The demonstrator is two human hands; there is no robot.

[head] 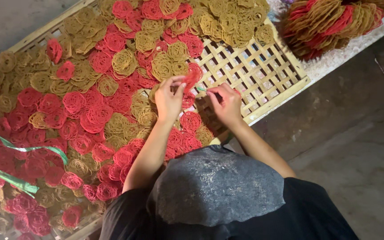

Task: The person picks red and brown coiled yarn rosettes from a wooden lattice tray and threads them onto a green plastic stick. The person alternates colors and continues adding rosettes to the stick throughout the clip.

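At the left edge lies a green strip point(18, 149) on red and yellow noodle discs point(85, 111) covering a bamboo tray point(263, 75). Mid-frame, the left hand point(169, 100) pinches a red disc point(191, 79) at its upper right. Just right, the right hand point(227, 103) pinches a thin green string point(201, 89). A bundle of discs point(330, 22) sits upper right.

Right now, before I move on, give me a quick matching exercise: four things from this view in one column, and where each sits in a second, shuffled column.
Things:
1. left hand
2. right hand
3. green plastic strip
4. bundled stack of red and yellow noodle discs

Places:
A. off the tray, on the ledge at the top right
B. pinching a red noodle disc at its fingers
C. draped over the discs at the left edge
D. over the bare lattice of the bamboo tray, holding a small green end

Pairs: 1-B, 2-D, 3-C, 4-A
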